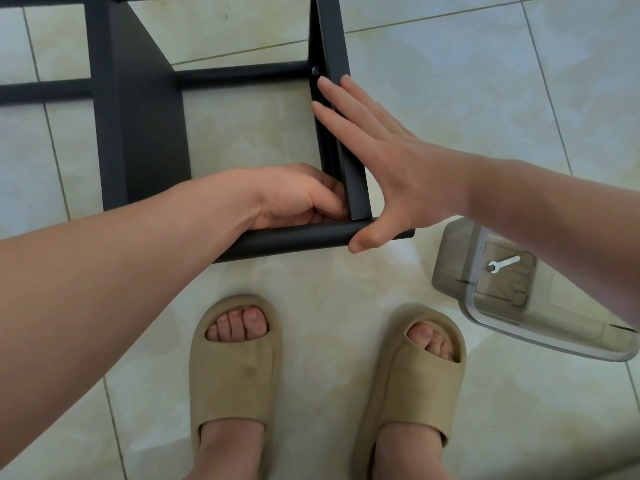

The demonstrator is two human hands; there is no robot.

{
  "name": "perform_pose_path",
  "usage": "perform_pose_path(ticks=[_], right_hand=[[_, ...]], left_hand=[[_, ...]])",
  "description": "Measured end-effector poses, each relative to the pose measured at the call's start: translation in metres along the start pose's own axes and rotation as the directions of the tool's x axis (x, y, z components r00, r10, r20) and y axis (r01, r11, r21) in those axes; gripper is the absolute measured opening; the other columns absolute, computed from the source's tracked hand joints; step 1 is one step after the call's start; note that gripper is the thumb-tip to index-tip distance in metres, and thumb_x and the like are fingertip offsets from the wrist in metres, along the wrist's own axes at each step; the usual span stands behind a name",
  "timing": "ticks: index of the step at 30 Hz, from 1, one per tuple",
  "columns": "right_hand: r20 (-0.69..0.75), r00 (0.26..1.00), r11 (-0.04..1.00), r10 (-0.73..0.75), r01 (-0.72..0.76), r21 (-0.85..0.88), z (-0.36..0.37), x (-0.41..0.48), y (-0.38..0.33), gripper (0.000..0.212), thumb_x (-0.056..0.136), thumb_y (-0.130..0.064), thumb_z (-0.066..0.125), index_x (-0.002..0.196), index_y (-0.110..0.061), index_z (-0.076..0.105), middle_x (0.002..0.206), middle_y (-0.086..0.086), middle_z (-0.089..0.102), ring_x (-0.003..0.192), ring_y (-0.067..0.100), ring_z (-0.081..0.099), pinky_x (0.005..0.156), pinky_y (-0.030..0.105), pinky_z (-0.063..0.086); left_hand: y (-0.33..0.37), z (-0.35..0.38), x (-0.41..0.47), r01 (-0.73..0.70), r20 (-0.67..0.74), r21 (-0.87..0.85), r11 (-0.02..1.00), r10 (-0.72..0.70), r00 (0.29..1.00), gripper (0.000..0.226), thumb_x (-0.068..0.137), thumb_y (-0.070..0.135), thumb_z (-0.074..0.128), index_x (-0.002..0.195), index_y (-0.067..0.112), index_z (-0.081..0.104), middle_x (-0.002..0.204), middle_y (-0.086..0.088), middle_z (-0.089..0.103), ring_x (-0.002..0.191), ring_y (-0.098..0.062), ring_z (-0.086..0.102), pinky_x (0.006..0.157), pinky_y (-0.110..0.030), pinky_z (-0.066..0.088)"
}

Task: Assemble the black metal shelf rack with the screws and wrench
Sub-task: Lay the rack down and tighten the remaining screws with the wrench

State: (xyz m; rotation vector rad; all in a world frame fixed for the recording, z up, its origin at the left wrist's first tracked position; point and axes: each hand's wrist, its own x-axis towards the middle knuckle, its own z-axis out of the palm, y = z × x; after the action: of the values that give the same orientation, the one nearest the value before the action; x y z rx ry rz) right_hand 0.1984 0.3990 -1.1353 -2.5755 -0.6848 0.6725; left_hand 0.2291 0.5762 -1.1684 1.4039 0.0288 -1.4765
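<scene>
at rack (138,133) corner: left hand (294,197) grips tube (298,241), right hand (391,161) flat on upright (356,188).

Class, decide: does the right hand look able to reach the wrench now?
Probably yes: the right hand rests flat on the rack post, holding nothing, and the wrench lies in the clear container nearby.

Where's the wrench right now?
Head view, lower right: the wrench lies inside the clear plastic container on the floor, to the right of the black rack; neither hand touches it.
</scene>
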Motion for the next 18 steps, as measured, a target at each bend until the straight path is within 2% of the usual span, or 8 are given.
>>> perform_pose_path(ticks=[3,5,8,10,12,15,18], right_hand=[[-0.003,1.0,1.0,-0.003,0.003,0.0,0.0002,0.0,-0.0001,0.144,0.056,-0.082,0.065,0.162,-0.016,-0.007,0.167,0.002,-0.021,0.153,0.02,-0.024,0.125,0.055,0.003],[-0.008,1.0,1.0,-0.006,0.006,-0.001,0.0006,0.0001,0.0002,0.144,0.056,-0.082,0.065,0.162,-0.015,-0.006,0.167,0.002,-0.02,0.153,0.02,-0.023,0.125,0.055,0.003],[-0.017,1.0,1.0,-0.012,0.012,0.001,0.0013,0.0003,0.0008,0.143,0.056,-0.082,0.065,0.162,-0.015,-0.006,0.168,0.004,-0.019,0.153,0.021,-0.023,0.125,0.056,0.003],[-0.02,1.0,1.0,-0.015,0.015,0.002,0.0015,0.0003,0.0012,0.143,0.057,-0.082,0.065,0.162,-0.015,-0.006,0.168,0.004,-0.019,0.153,0.022,-0.023,0.125,0.058,0.004],[-0.022,1.0,1.0,-0.018,0.018,-0.003,0.0021,0.0004,0.0012,0.143,0.057,-0.082,0.065,0.161,-0.015,-0.006,0.168,0.004,-0.019,0.153,0.022,-0.022,0.124,0.058,0.005],[-0.021,1.0,1.0,-0.017,0.017,-0.005,0.0021,0.0007,0.0008,0.143,0.056,-0.082,0.064,0.161,-0.015,-0.006,0.168,0.004,-0.019,0.153,0.023,-0.022,0.124,0.058,0.005],[-0.019,1.0,1.0,-0.014,0.014,-0.004,0.0015,0.0003,0.0008,0.143,0.056,-0.082,0.064,0.161,-0.015,-0.006,0.168,0.004,-0.019,0.153,0.022,-0.022,0.125,0.058,0.005]], left_hand=[[0.0006,0.0007,-0.0013,-0.02,0.018,-0.004,1.0,0.02,1.0,0.017,0.092,-0.01,0.052,0.1,0.0,0.063,0.078,-0.013,0.065,0.061,-0.016,0.066,0.056,-0.021,0.054],[0.0005,0.0002,-0.0018,-0.027,0.031,-0.037,0.999,0.028,0.999,0.019,0.093,-0.011,0.05,0.103,-0.001,0.061,0.07,-0.008,0.066,0.057,-0.013,0.066,0.053,-0.02,0.052],[0.0004,0.0,-0.0022,-0.025,0.064,-0.097,0.995,0.031,0.997,0.023,0.093,-0.01,0.048,0.111,-0.002,0.058,0.078,-0.011,0.065,0.063,-0.015,0.066,0.058,-0.023,0.055],[0.0013,0.0016,-0.0033,-0.01,0.08,-0.073,0.997,0.016,0.997,0.014,0.093,-0.003,0.049,0.098,-0.002,0.062,0.077,-0.009,0.066,0.065,-0.015,0.066,0.06,-0.023,0.055],[0.001,0.0042,-0.0028,-0.007,0.032,0.006,1.0,0.007,0.999,0.013,0.092,0.0,0.052,0.088,0.001,0.064,0.07,-0.007,0.066,0.058,-0.012,0.064,0.054,-0.019,0.051],[0.0003,0.0049,-0.0004,-0.027,-0.039,0.049,0.998,0.029,0.999,0.014,0.09,-0.008,0.053,0.101,-0.003,0.061,0.073,-0.012,0.062,0.055,-0.013,0.063,0.052,-0.019,0.051],[0.0007,0.0049,0.0001,-0.038,-0.039,0.043,0.998,0.04,0.998,0.017,0.089,-0.011,0.052,0.101,-0.002,0.06,0.077,-0.014,0.06,0.056,-0.015,0.063,0.053,-0.02,0.052]])
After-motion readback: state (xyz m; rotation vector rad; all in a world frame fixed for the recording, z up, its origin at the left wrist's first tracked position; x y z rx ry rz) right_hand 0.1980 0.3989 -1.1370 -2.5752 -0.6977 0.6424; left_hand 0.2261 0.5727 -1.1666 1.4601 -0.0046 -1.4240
